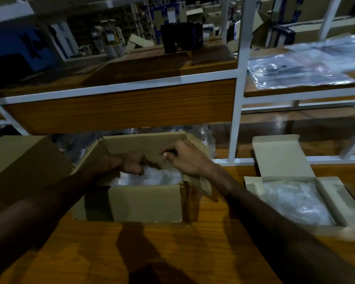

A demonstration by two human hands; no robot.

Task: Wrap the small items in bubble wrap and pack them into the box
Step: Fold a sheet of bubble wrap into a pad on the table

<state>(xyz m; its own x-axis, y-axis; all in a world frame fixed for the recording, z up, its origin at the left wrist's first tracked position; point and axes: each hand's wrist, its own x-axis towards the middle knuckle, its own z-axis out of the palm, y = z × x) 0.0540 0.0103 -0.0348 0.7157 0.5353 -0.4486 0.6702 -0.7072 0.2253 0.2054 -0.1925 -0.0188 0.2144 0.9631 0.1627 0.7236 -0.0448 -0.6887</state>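
While both hands work inside the open brown cardboard box [146,203] on the wooden table [172,253], head view: left hand [131,162] fisted, pressing the clear bubble-wrap bundle [152,178] down; right hand [184,158] loosely curled above — grip unclear. Packing seemingly underway — flaps open.

No text, label, brand or number can be read anywhere. The box [143,203] on the bench [172,253] has plain brown walls with no print showing. The flat carton [279,154] right of the box is blank too. Behind the box, the blue-and-white packages [164,13] on the far shelves bear markings, but these are too blurred and dim to make out.
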